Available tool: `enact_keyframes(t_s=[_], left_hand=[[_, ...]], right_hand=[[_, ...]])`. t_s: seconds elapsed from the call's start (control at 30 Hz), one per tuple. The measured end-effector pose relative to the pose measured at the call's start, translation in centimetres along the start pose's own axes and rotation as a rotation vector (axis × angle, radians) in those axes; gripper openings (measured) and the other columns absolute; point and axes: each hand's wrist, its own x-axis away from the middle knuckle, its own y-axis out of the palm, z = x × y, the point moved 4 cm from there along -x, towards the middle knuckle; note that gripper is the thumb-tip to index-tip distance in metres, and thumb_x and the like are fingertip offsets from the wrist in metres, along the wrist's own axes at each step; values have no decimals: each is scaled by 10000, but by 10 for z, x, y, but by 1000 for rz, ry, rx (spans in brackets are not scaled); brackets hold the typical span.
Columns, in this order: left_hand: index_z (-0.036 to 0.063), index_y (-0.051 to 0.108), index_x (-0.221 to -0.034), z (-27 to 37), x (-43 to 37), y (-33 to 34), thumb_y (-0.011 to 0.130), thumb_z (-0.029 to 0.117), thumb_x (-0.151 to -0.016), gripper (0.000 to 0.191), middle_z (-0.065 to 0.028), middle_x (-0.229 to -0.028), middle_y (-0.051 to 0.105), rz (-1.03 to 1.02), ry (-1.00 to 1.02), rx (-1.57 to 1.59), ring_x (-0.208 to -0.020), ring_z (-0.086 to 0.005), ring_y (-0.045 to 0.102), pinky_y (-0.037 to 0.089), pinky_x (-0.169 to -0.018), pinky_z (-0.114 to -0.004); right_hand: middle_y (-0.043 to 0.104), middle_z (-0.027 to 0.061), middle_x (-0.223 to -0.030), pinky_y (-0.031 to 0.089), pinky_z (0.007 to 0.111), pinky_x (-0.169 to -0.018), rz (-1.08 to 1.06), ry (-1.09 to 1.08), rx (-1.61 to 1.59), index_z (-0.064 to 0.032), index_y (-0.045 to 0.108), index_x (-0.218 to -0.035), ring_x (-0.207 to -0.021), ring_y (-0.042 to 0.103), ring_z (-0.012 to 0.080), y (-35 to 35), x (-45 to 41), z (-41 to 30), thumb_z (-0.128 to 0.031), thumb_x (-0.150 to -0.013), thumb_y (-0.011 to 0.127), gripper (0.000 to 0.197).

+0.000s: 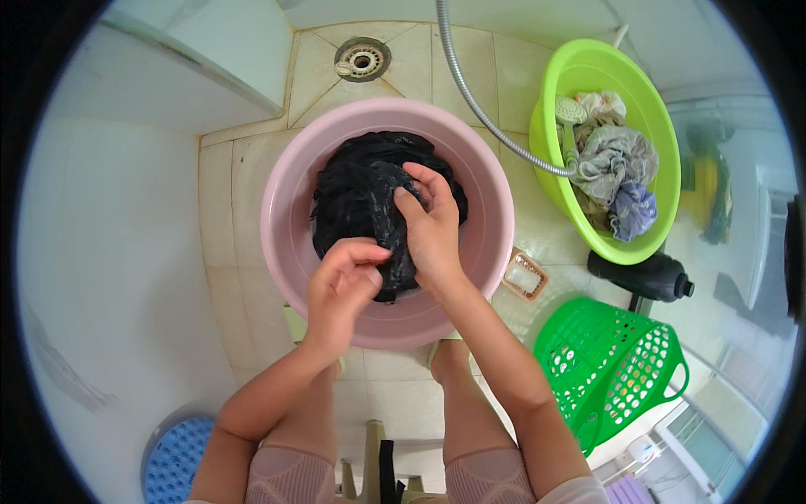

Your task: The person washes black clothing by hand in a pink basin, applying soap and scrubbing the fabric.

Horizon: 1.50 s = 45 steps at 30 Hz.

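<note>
A bundle of wet black cloth [352,195] lies in the pink plastic basin [283,220], with whitish streaks, perhaps suds, on its folds. My right hand [434,233] pinches a raised fold of this cloth between thumb and fingers, over the right part of the bundle. Lower and to the left, my left hand [343,290] has its fingers loosely curled and thumb apart, the fingertips close to the same fold. I see nothing held in the left hand; whether its fingertips touch the cloth is unclear.
Right of the basin, a lime-green tub [548,138] holds crumpled clothes and a shower head [570,113] on a metal hose [469,94]. Nearby are a soap dish [526,277], a black bottle [648,277] and a green perforated basket [585,353]. A floor drain [362,60] lies beyond.
</note>
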Motion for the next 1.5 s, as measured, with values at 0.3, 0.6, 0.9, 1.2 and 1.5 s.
enact_keyframes(t_s=[0.3,0.6,0.9,1.2,1.5], left_hand=[[48,464,-1415,-47,-39,-8,468,458,-1038,557,-142,-1474,499,-169,-355,986,-1351,-318,485,396,-1132,-463],[81,454,-1476,-46,-52,-18,347,434,-1050,564,-77,-1494,505,-127,-266,973,-1370,-190,467,322,-1157,-363],[30,518,-1380,-32,-40,-17,400,425,-1066,518,-73,-1386,575,53,-416,1025,-1301,-219,511,370,-1130,-373],[30,607,-1076,-84,-66,-76,679,453,-936,451,-119,-955,636,-25,-424,1309,-780,-209,647,577,-733,-387],[159,620,-1182,-59,-44,-57,577,440,-1002,336,-20,-1157,624,196,-1,363,-991,-106,592,483,-945,-300]], right_hand=[[618,166,-932,480,422,-812,-205,-588,725,-24,648,-889,-919,617,355,55,70,19,-154,-891,704,142],[454,225,-1501,308,460,-1136,542,-124,1456,-50,526,-1407,-1402,406,391,85,32,100,-147,-984,563,435],[505,232,-1376,319,454,-1119,-113,-420,516,56,336,-1493,-1308,448,393,48,71,31,-86,-963,586,603],[636,128,-879,490,360,-639,-473,-720,736,-42,689,-884,-758,616,294,78,109,15,-35,-816,706,70],[526,179,-603,454,460,-606,-225,-716,688,-16,558,-651,-572,516,390,91,80,12,-137,-887,655,282]])
